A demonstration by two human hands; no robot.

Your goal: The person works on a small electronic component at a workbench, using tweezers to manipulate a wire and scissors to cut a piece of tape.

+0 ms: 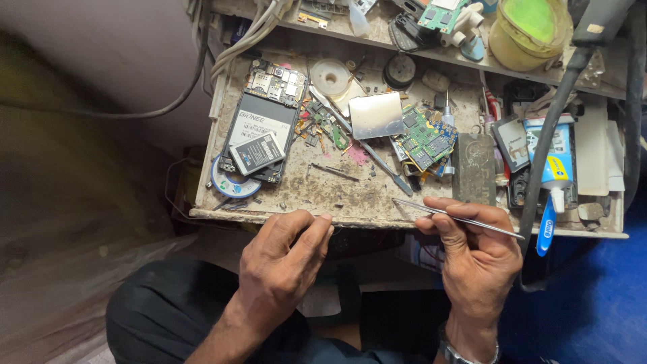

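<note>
My right hand [472,246] grips thin metal tweezers [445,214] that lie across its fingers, tips pointing left over the front edge of the dirty work table [337,199]. My left hand [286,259] rests at the same front edge with fingers curled together; nothing shows in it. An opened phone [259,118] with a loose battery [257,154] lies at the table's left. A green circuit board [426,138] sits in the middle, beside a shiny metal plate [376,114].
A long metal tool [367,145] and a small dark rod [335,173] lie mid-table. At the right are a dark block [474,168], a blue-and-white tube [554,168] and a thick black cable [549,135]. The shelf above holds boards and a yellow tub [529,30].
</note>
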